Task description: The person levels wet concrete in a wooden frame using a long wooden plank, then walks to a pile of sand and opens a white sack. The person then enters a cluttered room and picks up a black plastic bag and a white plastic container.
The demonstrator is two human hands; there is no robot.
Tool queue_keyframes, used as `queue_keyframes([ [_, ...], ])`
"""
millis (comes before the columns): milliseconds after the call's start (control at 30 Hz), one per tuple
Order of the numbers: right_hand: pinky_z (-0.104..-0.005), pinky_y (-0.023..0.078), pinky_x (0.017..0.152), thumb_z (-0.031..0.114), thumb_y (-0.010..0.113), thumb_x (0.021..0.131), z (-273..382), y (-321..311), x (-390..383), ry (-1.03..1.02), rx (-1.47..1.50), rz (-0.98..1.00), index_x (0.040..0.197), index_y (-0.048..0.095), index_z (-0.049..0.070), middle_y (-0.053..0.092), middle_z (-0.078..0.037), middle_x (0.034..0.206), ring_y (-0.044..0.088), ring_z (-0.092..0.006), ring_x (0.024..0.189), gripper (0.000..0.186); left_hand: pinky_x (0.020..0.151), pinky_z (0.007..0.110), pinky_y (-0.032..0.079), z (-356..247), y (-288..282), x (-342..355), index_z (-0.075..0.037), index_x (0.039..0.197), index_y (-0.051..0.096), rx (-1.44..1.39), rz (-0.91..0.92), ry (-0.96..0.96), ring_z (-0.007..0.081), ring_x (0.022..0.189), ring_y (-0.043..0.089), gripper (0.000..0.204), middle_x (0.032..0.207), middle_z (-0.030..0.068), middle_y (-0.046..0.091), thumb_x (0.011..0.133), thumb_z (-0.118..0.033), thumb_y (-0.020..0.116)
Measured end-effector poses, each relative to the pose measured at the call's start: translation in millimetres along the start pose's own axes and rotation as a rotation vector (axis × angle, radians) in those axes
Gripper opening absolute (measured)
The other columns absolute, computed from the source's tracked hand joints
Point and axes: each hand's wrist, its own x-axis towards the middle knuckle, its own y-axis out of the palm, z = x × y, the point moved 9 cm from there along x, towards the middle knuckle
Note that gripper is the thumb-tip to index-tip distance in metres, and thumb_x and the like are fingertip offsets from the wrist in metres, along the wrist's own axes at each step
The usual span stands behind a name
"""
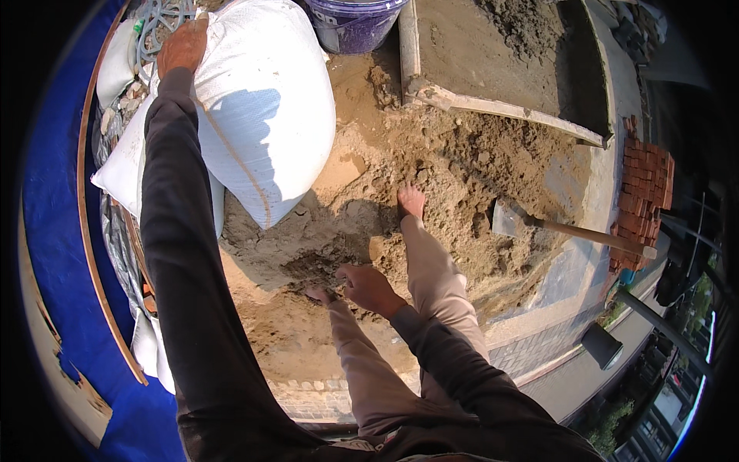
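Observation:
A large, full white woven sack point(269, 100) stands on the sandy ground at the upper left, a tan seam running down its side. My left hand point(183, 48) reaches far out and is closed on the sack's upper left edge; its fingertips are partly hidden. My right hand point(371, 289) hangs over the ground between my legs, its fingers curled in, and nothing shows in it. Beneath it lies loose grey-brown sand point(308, 266), close to my bare feet point(411, 201).
A purple bucket point(354, 27) and a wooden-edged mixing trough point(493, 108) with wet mortar stand at the far side. On the right, a wooden-handled shovel point(585, 235) lies by stacked red bricks point(643, 181). More white sacks point(123, 165), a hose point(150, 38) and blue sheeting point(61, 192) line the left.

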Motion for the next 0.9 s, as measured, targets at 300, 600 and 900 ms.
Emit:
queue_keyframes([
  [300,-0.0427,0.046,0.068,0.009,0.056,0.071,-17,28,-14,-0.008,-0.063,0.000,0.097,0.059,0.007,0.062,-0.014,0.078,0.061,-0.0314,0.075,0.027,0.096,0.043,0.035,-43,-22,-34,-0.010,0.119,0.057,-0.058,-0.039,0.164,0.0359,0.113,0.049,0.065,0.119,0.0175,0.056,0.086,-0.061,0.032],
  [600,-0.0430,0.047,0.076,0.011,0.059,0.071,-39,68,-6,0.110,-0.159,-0.087,0.094,0.061,0.007,0.064,-0.014,0.090,0.060,-0.0339,0.088,0.023,0.083,0.046,0.043,-147,-74,-146,-0.005,0.098,0.064,-0.237,0.120,0.232,0.0390,0.092,0.057,0.052,0.097,0.0204,0.062,0.089,-0.049,0.037],
  [900,-0.0417,0.050,0.077,0.018,0.065,0.070,-31,125,-74,0.230,-0.092,0.085,0.103,0.063,0.006,0.064,-0.016,0.093,0.061,-0.0346,0.089,0.036,0.071,0.046,0.047,-276,-90,-329,-0.003,0.084,0.064,-0.356,0.218,0.419,0.0371,0.077,0.062,0.033,0.080,0.0196,0.065,0.089,-0.032,0.048],
])
